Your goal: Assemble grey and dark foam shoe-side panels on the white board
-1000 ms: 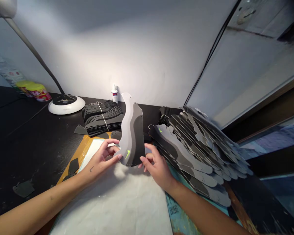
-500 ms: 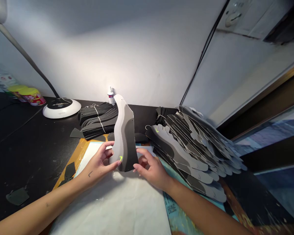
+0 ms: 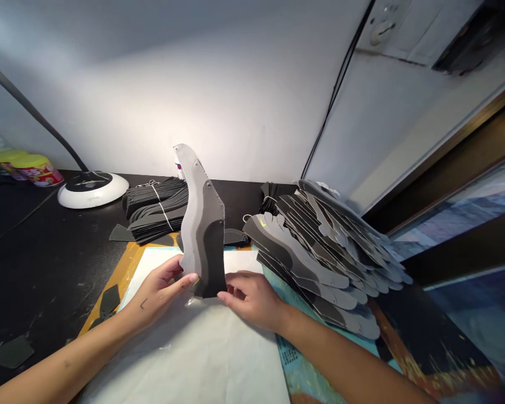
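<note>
A layered grey panel [image 3: 204, 230], shading from light grey on its left to near black on its right, stands upright between my hands. My left hand [image 3: 166, 286] pinches its lower left edge, the thumb partly over a small yellow-green mark. On the lower right edge, my right hand [image 3: 252, 297] grips the panel between thumb and fingers. Small holes run along the panel's upper right edge. Beneath it lies a white sheet [image 3: 185, 359] on the work surface.
Behind on the left is a tied bundle of dark pieces [image 3: 157, 210]. A large pile of grey panels [image 3: 320, 241] spreads at the right. A lamp base [image 3: 93, 189] and a red and yellow can [image 3: 40, 171] stand at far left; loose dark pieces [image 3: 12, 352] lie lower.
The view has shifted, so the surroundings sit further left. The panel's top now leans more to the left and it covers most of the small white bottle behind. Both hands still grip it.
</note>
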`<act>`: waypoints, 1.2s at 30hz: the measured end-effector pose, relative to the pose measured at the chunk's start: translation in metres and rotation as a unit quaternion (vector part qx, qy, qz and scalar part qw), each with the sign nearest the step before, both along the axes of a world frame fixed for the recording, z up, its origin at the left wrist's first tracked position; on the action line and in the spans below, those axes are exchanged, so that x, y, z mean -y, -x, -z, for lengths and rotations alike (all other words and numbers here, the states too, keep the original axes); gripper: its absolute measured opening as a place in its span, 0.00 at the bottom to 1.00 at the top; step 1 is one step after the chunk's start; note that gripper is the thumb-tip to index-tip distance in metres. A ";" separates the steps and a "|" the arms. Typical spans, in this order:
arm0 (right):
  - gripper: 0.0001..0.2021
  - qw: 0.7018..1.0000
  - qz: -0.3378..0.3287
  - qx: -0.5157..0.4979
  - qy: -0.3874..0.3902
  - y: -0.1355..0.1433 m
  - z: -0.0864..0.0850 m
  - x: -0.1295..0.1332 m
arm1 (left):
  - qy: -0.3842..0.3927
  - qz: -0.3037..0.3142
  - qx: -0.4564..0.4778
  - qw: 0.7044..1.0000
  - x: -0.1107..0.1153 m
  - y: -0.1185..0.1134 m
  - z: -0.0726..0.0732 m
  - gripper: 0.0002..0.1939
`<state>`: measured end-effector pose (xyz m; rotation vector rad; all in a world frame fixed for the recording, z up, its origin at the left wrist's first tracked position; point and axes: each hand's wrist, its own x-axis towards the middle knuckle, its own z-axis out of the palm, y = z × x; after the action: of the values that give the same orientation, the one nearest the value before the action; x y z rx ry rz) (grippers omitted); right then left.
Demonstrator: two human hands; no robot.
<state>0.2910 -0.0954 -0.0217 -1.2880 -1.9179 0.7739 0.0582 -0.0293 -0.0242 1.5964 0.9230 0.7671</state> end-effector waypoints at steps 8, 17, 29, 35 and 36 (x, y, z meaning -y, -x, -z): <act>0.10 0.997 -0.017 0.005 -0.072 -0.001 0.002 -0.004 | -0.020 -0.006 -0.023 1.000 0.000 0.000 -0.001 0.18; 0.10 0.997 0.002 0.022 -0.075 0.001 0.006 -0.006 | -0.031 0.008 -0.007 0.999 0.002 -0.003 -0.001 0.19; 0.07 0.996 -0.022 0.051 -0.073 0.000 -0.001 -0.006 | -0.008 0.055 -0.005 0.998 0.001 -0.001 0.001 0.16; 0.02 0.995 -0.018 0.045 -0.083 -0.001 0.002 -0.005 | 0.010 0.043 0.009 0.999 0.005 0.001 0.000 0.17; 0.04 0.995 -0.010 0.046 -0.083 -0.001 0.003 -0.005 | 0.022 0.042 0.032 0.998 0.005 0.000 0.000 0.18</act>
<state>0.2920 -0.0904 -0.0249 -1.2223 -2.0249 0.5609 0.0578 -0.0347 -0.0246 1.5543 0.8161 0.7308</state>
